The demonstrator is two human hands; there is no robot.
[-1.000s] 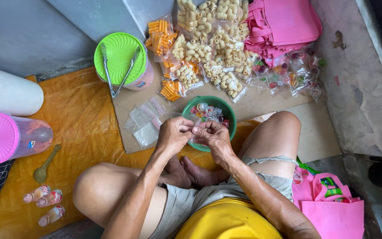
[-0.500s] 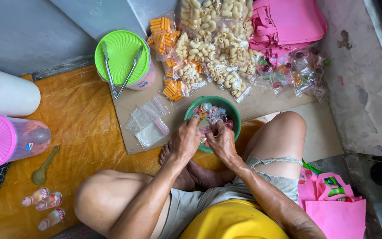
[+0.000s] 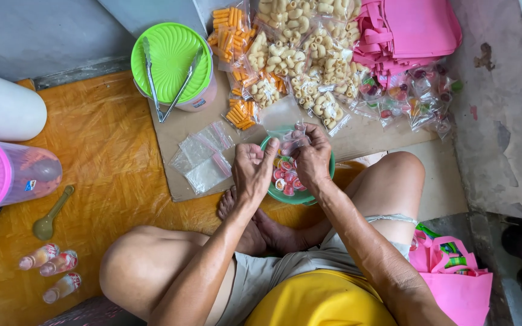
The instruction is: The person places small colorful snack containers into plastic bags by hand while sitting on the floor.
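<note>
Floor: orange mat point(image 3: 110, 157), cardboard point(image 3: 182, 121).
Hands: left hand point(image 3: 252, 169) and right hand point(image 3: 312, 158) together, pinching small clear bag point(image 3: 291, 140) over green bowl point(image 3: 300, 194).
Change: hands lifted forward over bowl; bag now being filled.

An orange floor mat point(image 3: 101, 151) covers the ground, lit by soft daylight. Above it a grey wall point(image 3: 37, 33) runs along the top left. To the mat's right lies a sheet of brown cardboard point(image 3: 179, 130), and beyond that, worn grey concrete point(image 3: 502, 121) with patchy stains.
</note>
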